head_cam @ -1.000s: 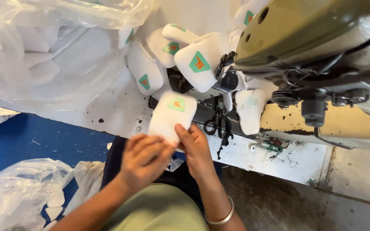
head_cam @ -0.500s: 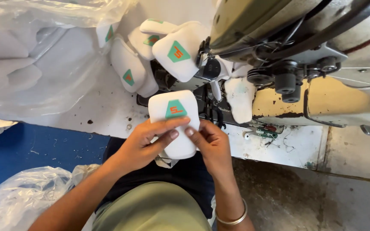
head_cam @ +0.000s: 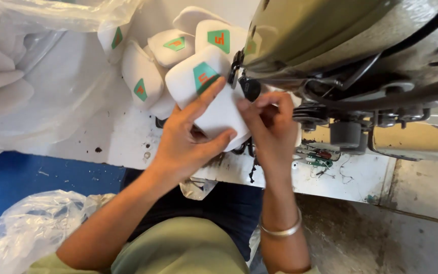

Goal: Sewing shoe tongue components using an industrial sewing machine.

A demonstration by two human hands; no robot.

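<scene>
Presently, entries run from the left of the frame to the right.

Upper left: a clear plastic sheet (head_cam: 41,76) is spread over further white padded pieces. Lower left: a crumpled plastic bag (head_cam: 36,228) lies on blue flooring.

Upper centre: a pile of white padded pieces (head_cam: 148,66) with green and orange patches is heaped on the stained white table (head_cam: 128,142).

Centre: the left hand (head_cam: 188,137) is closed on the white padded piece (head_cam: 214,99), fingers laid across its top and thumb clamped under its lower edge. Half a second ago the piece was held lower, just above the lap; it has since been lifted and carried to the head of the sewing machine (head_cam: 361,56), which it now touches at its upper right edge. The work is judged to have passed from picking up to positioning at the machine.

Right of centre: the right hand (head_cam: 269,127) is curled against the right side of the piece, fingertips bent in by the machine's black fitting; a firm grip cannot be confirmed. A metal bangle (head_cam: 280,229) is worn on that wrist.
</scene>
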